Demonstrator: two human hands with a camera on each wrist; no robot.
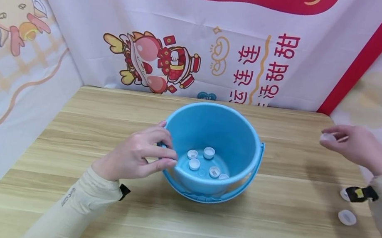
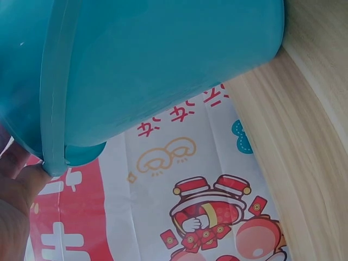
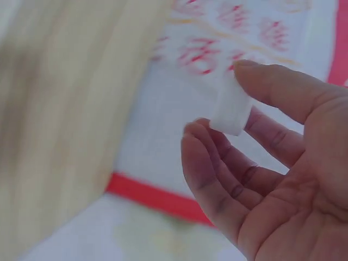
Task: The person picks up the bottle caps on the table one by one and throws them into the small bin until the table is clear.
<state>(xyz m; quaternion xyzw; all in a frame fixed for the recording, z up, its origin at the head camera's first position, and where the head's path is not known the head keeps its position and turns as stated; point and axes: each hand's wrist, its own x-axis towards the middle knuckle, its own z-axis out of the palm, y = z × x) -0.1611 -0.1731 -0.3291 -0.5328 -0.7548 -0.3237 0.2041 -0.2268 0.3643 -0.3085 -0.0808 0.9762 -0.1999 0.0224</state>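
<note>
A light blue bucket (image 1: 212, 129) stands on the wooden table, its handle (image 1: 196, 198) hanging down in front. Several white bottle caps (image 1: 194, 164) lie scattered on the bucket's bottom. My left hand (image 1: 142, 151) grips the bucket's left rim; its thumb and a fingertip also show at the lower left of the left wrist view, beside the blue wall (image 2: 163, 60). Off to the right, my right hand (image 1: 358, 147) is raised above the table and pinches a white bottle cap (image 3: 231, 109) between thumb and fingers, apart from the bucket.
Two more white caps lie on the table at the right, one flat (image 1: 347, 217) and one partly hidden (image 1: 344, 194) behind the right wrist strap. Printed cloth (image 1: 192, 22) hangs behind the table (image 1: 194, 237) and along both sides.
</note>
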